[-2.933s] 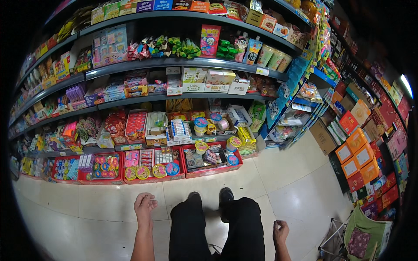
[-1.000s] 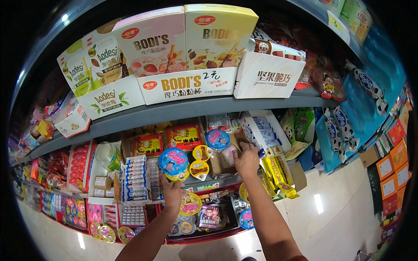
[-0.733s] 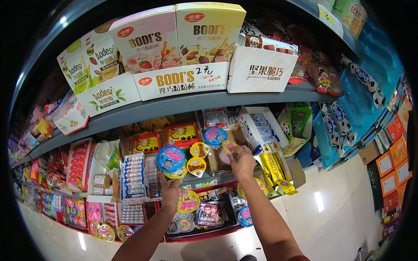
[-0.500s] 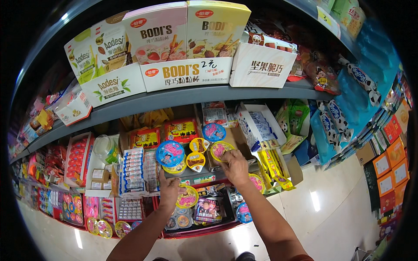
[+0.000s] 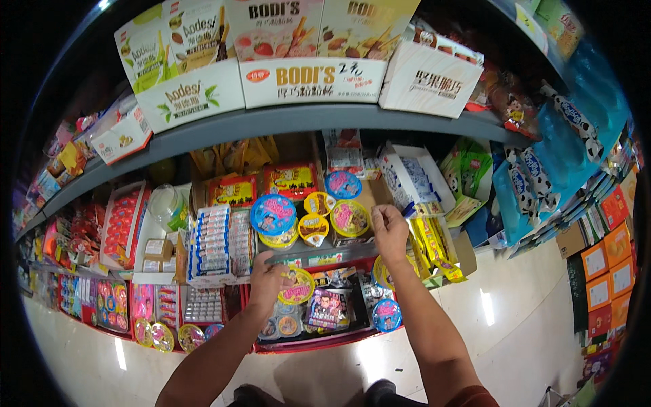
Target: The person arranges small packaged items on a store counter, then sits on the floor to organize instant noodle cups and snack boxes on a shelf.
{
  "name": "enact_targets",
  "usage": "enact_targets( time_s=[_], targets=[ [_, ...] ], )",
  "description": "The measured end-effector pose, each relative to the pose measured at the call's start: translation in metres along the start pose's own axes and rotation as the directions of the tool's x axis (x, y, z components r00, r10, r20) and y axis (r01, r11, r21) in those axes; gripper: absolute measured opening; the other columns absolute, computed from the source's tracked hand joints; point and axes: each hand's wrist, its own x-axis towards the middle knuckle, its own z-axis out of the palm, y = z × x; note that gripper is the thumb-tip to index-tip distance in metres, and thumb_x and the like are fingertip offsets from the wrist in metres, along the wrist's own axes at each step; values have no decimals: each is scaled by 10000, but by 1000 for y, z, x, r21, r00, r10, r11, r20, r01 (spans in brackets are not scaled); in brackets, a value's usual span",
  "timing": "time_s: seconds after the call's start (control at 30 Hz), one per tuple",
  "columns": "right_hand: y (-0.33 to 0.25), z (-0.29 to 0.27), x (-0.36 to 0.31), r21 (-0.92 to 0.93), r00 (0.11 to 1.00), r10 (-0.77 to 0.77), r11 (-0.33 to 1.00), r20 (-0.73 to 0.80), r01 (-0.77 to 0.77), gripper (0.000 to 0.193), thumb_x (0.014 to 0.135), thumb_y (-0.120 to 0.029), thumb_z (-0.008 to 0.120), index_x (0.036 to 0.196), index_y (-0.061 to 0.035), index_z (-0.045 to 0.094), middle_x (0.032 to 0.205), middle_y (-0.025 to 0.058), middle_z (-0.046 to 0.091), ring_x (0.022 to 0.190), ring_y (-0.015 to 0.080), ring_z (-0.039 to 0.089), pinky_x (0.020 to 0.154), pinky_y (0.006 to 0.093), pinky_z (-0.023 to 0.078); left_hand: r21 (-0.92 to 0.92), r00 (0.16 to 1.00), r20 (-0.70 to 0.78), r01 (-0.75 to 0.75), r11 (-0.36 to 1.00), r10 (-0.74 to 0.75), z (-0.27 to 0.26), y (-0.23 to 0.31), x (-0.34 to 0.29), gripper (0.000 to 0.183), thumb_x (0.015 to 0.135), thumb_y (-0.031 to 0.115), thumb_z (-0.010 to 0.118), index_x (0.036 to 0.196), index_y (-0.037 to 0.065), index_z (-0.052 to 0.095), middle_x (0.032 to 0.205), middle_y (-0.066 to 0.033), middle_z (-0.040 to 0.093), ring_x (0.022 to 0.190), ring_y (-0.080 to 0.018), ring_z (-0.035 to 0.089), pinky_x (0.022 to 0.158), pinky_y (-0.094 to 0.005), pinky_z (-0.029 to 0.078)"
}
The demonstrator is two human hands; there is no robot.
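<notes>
My left hand [image 5: 267, 283] is closed on the rim of a round snack tub [image 5: 296, 285] with a yellow and pink lid, held in front of the shelf edge. My right hand [image 5: 391, 234] has its fingers drawn together and nothing visible in them. It hovers just right of a yellow-lidded tub [image 5: 350, 218] on the shelf, apart from it. Left of that tub are two small yellow and brown cups [image 5: 313, 230] and a blue-lidded tub [image 5: 273, 215] stacked on a yellow one. Another blue-lidded tub [image 5: 343, 184] sits farther back.
Overhead runs a grey shelf [image 5: 325, 117] with snack boxes [image 5: 312, 83]. Left of the tubs stands a box of wrapped sticks [image 5: 210, 244]; yellow packets [image 5: 434, 251] lie to the right. A lower open box [image 5: 329, 308] holds small packets, with a blue tub [image 5: 387, 315] at its right.
My right hand has let go of the yellow-lidded tub on the shelf and moved off to its right. My left hand keeps its tub. The view has shifted, so the shelves appear higher.
</notes>
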Motion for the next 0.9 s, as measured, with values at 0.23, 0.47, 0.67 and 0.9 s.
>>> enact_targets(
  time_s=[0.23,0.47,0.67,0.9],
  targets=[
    [-29,22,-14,-69,928,-297,945,227,319,197,813,-180,675,957,-46,674,955,139,671,896,348,626,795,423,504,145,990,120,-89,985,72,-9,-9,4,202,899,37,559,1095,6,600,919,-84,637,665,-134,641,591,-254,528],
    [-72,49,-30,-167,810,-380,854,446,493,402,726,-245,759,1047,-38,632,1122,135,606,1067,333,567,917,411,475,157,977,197,-117,981,85,-4,-6,6,176,909,48,570,1078,13,605,902,-70,639,675,-124,644,589,-239,518],
    [-67,62,-38,-245,834,-344,845,431,475,393,728,-253,768,1032,-47,627,1127,138,587,1078,326,558,910,414,480,162,977,205,-85,983,51,-6,-12,7,179,907,45,578,1081,10,602,920,-73,637,670,-129,644,584,-244,523],
    [-47,48,-1,-217,975,-148,959,167,183,172,825,-177,660,933,-43,663,956,167,652,886,342,631,797,421,511,40,978,197,-84,996,74,-19,-15,10,254,902,53,598,1150,11,568,940,-88,635,680,-146,651,593,-259,537]
  ],
)
